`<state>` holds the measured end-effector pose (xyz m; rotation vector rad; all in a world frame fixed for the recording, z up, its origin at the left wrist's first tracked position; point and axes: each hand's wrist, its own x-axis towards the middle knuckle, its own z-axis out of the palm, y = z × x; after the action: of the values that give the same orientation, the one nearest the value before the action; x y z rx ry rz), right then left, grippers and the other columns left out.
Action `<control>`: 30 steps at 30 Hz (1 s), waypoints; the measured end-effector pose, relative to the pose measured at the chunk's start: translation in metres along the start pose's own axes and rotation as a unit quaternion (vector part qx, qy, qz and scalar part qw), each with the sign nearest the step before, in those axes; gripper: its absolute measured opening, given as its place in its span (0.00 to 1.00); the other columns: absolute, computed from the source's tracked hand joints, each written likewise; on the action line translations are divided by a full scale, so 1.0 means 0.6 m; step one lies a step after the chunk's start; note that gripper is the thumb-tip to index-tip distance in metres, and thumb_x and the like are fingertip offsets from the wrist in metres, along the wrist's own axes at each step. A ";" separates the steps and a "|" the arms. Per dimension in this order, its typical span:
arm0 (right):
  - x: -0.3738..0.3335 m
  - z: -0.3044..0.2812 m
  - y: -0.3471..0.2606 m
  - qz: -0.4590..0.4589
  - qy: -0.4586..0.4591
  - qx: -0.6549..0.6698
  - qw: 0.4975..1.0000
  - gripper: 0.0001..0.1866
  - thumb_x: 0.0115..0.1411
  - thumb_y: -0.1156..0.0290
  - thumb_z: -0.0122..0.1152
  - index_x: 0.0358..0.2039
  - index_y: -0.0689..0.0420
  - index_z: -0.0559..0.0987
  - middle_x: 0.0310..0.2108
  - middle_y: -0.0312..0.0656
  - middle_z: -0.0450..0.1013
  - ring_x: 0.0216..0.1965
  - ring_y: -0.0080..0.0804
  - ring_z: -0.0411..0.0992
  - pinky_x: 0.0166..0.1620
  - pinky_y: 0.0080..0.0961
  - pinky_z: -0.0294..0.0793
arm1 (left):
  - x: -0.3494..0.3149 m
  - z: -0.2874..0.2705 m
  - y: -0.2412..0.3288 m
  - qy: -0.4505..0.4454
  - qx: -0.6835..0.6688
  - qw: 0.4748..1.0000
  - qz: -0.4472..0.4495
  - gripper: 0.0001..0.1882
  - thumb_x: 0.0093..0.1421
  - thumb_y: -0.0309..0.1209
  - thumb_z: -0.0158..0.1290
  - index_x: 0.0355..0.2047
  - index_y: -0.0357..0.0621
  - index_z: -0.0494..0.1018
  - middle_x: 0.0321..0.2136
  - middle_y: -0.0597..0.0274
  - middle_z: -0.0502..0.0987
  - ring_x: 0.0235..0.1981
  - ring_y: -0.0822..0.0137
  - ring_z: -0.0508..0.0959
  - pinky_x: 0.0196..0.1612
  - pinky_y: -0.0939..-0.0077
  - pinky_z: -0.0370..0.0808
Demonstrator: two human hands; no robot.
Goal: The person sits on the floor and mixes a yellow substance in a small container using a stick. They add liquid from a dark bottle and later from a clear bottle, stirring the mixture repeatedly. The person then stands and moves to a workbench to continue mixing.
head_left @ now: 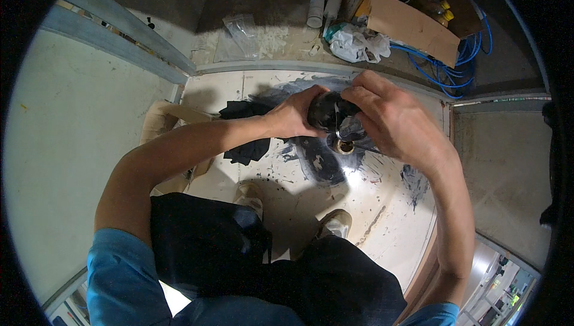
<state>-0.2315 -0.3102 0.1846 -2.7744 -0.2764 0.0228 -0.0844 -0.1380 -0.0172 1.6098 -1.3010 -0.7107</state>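
A black, rounded container-like object with a shiny curved metal strip is held up over the smeared floor. My left hand wraps its far left side, thumb and fingers closed round it. Over its right edge bends my right hand, fingers curled and pressed together; what they pinch is hidden. Below the black object, a small tan ring-shaped opening or roll shows, with a thin dark rod-like line running right from it. Black cloth lies crumpled left of the hands.
The pale floor carries dark smears. A cardboard box of yellow-capped bottles, a white plastic bag, blue cable and white tubes lie beyond a ledge. Another open carton stands left. My shoes are close below.
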 end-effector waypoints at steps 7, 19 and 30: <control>0.002 0.007 0.009 0.028 -0.017 0.004 0.999 0.18 0.59 0.75 0.71 0.50 0.62 0.81 0.47 0.48 0.76 0.44 0.51 0.81 0.48 0.45 0.83 | -0.002 0.002 -0.014 0.007 0.017 0.999 0.033 0.52 0.44 0.40 0.80 0.65 0.40 0.63 0.54 0.46 0.78 0.57 0.49 0.81 0.62 0.58 0.77; 0.013 0.055 -0.020 0.141 0.044 -0.196 0.969 0.21 0.66 0.51 0.68 0.34 0.59 0.81 0.30 0.46 0.77 0.29 0.48 0.81 0.30 0.40 0.80 | -0.006 0.012 -0.010 0.020 -0.010 1.000 -0.021 0.51 0.44 0.40 0.79 0.65 0.40 0.65 0.54 0.45 0.79 0.56 0.50 0.81 0.60 0.58 0.78; 0.011 0.030 -0.017 0.127 0.048 -0.158 0.978 0.19 0.67 0.53 0.67 0.38 0.59 0.81 0.34 0.47 0.79 0.35 0.50 0.82 0.37 0.42 0.83 | -0.001 0.004 -0.011 0.073 -0.021 0.997 0.002 0.50 0.43 0.38 0.80 0.63 0.38 0.66 0.52 0.46 0.81 0.54 0.54 0.82 0.60 0.60 0.77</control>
<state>-0.2278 -0.2934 0.1715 -3.0969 0.1109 -0.0987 -0.0840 -0.1382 -0.0245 1.5940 -1.1766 -0.6022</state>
